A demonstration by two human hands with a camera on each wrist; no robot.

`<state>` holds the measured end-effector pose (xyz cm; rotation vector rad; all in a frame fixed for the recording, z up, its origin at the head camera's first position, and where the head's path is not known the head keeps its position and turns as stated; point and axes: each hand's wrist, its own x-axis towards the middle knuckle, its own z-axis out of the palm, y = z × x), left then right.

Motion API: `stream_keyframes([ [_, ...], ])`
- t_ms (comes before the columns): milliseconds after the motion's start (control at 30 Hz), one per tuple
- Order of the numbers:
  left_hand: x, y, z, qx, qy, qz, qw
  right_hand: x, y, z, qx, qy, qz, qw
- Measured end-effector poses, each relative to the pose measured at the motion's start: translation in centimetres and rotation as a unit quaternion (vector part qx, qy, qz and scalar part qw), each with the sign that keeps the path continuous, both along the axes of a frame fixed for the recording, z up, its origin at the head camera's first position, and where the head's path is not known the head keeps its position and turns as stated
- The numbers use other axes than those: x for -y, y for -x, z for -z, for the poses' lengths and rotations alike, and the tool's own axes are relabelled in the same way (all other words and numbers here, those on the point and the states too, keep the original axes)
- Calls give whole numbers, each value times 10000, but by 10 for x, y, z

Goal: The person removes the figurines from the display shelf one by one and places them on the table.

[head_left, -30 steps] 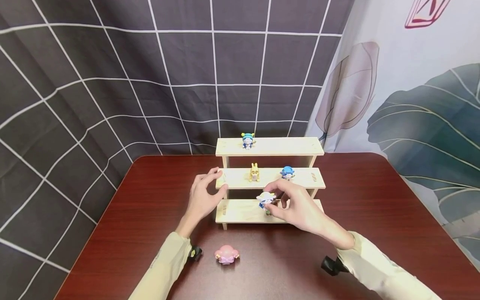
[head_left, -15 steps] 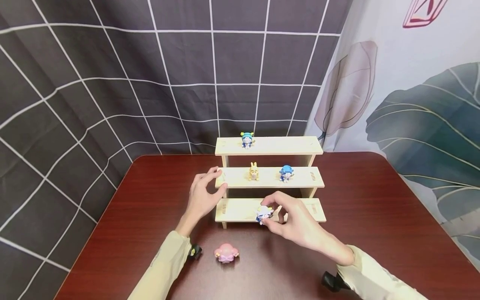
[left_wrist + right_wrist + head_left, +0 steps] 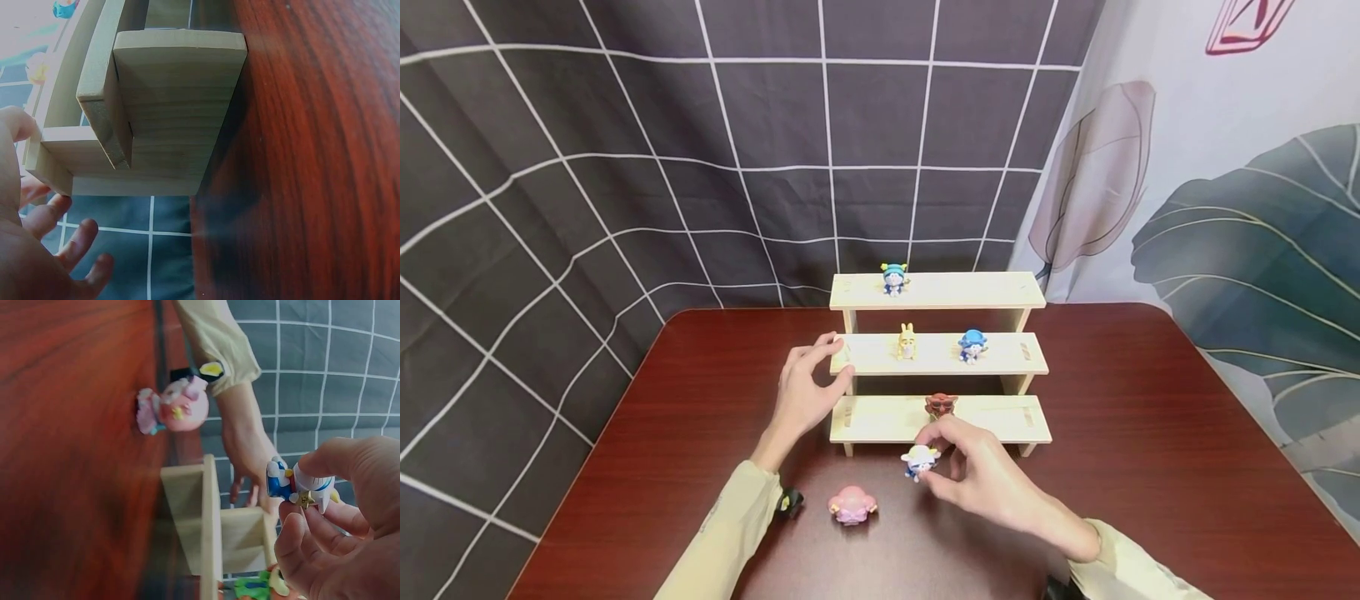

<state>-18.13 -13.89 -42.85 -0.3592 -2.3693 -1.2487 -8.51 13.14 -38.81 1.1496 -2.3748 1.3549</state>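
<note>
In the head view, my right hand (image 3: pixel 988 475) pinches a small figurine (image 3: pixel 919 461) with a white hat and blue clothes, in front of the lowest tier. The right wrist view shows this figurine (image 3: pixel 303 484) between thumb and fingers, a gold star on it. My left hand (image 3: pixel 808 396) grips the left end of the middle board of a three-tier wooden display shelf (image 3: pixel 880 421). In the left wrist view, the left hand's fingers (image 3: pixel 47 215) lie around that board's end (image 3: pixel 50 169). A reddish-brown figurine (image 3: pixel 940 406) stands on the lowest tier, partly behind the right hand.
A pink figurine (image 3: pixel 852 506) stands on the red-brown table (image 3: pixel 700 417) between the forearms. The middle tier holds a yellow rabbit-eared figurine (image 3: pixel 907 342) and a blue-hatted one (image 3: pixel 973 346). Up top sits a teal-hatted figurine (image 3: pixel 894 280). A dark grid curtain (image 3: pixel 775 200) hangs behind.
My right hand has drawn the white-hatted figurine down and toward me, off the front of the lowest tier. The reddish-brown figurine has come into sight there. My left hand stays put.
</note>
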Motion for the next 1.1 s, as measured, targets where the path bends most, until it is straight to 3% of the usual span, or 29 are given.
stream_keyframes([
  [600,-1,0,0,-47,-46,28,10000,12,-14,44,225,201,-111,9995],
  [1100,0,0,2,-79,-47,1,10000,19,-18,60,58,172,-85,9998],
])
